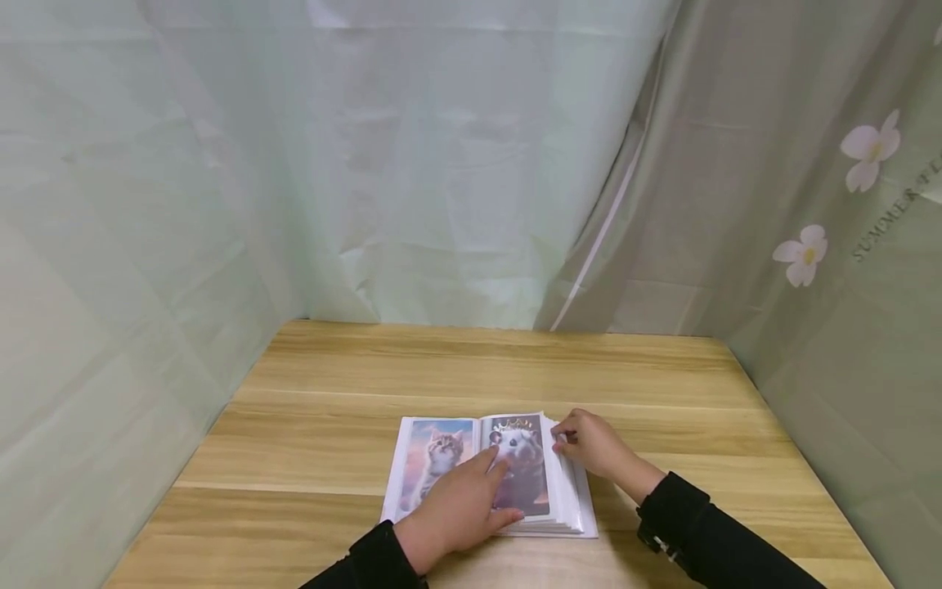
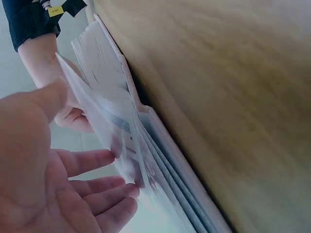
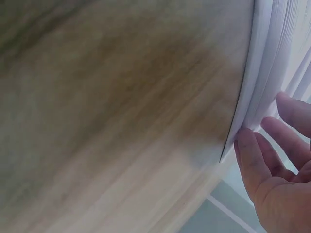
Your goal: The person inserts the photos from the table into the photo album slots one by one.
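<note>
An open photo album (image 1: 440,455) lies on the wooden table (image 1: 478,368), near its front edge. Its left page shows a kitten; the right page shows a white animal with a crown. My left hand (image 1: 459,507) rests flat across the middle of the album, fingers straight (image 2: 92,160). My right hand (image 1: 592,446) is at the album's right side, its fingertips (image 3: 245,141) touching the edge of the page stack (image 3: 262,87). In the left wrist view one clear sleeve page (image 2: 97,111) stands a little raised from the stack, with the right hand (image 2: 73,119) behind it.
Pale green cloth hangs close around the table on the left, back and right; the right sheet (image 1: 846,204) has printed flowers. Bare wood (image 2: 233,97) stretches behind and beside the album. Both forearms wear black sleeves (image 1: 706,532).
</note>
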A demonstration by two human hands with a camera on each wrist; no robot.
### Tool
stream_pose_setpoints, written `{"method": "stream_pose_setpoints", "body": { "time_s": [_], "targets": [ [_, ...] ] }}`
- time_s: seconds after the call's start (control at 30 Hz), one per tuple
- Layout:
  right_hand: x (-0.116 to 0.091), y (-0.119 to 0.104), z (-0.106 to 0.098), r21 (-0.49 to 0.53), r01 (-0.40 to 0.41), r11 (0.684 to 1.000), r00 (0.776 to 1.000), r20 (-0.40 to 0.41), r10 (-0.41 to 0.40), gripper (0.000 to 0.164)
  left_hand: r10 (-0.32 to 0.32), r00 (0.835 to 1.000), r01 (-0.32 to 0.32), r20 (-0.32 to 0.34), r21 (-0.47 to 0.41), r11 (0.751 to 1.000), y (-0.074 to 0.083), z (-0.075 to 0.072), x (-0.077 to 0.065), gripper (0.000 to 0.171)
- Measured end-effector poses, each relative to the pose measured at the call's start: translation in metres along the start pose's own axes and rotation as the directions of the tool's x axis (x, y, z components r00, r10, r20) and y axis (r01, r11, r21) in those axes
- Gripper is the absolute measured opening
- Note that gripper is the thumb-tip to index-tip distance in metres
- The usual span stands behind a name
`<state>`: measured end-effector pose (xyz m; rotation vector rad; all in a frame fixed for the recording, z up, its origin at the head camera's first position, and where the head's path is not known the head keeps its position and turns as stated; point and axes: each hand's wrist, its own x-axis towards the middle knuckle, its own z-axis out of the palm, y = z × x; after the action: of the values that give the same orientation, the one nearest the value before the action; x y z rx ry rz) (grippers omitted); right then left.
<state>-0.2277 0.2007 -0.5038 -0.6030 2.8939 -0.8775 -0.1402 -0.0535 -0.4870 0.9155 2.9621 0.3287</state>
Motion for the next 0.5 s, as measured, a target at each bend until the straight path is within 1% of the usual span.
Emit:
{"method": "stream_pose_setpoints", "body": {
  "time_s": [0.17, 0.3, 0.4, 0.5],
  "targets": [
    [0.002, -0.002, 0.003, -0.022, 0.016, 1.000, 1.000, 0.009, -0.016, 0.019, -0.001, 0.999, 0.000, -0.036, -0.019, 1.000, -0.002, -0.003, -0.002, 0.067],
    [0.003, -0.003, 0.002, -0.048, 0.039, 0.998, 0.999, 0.025, -0.038, 0.019, -0.029, 0.999, 0.028, -0.035, -0.027, 0.999, -0.010, -0.011, -0.005, 0.065],
    [0.002, -0.004, -0.001, -0.051, 0.051, 0.997, 0.998, 0.027, -0.049, 0.018, -0.053, 0.997, 0.053, -0.054, -0.006, 0.999, -0.023, -0.019, -0.007, 0.059],
    [0.002, -0.004, -0.004, -0.052, 0.053, 0.997, 0.998, 0.024, -0.052, 0.017, -0.084, 0.992, 0.085, -0.091, 0.003, 0.996, -0.042, -0.027, -0.012, 0.051]
  ]
}}
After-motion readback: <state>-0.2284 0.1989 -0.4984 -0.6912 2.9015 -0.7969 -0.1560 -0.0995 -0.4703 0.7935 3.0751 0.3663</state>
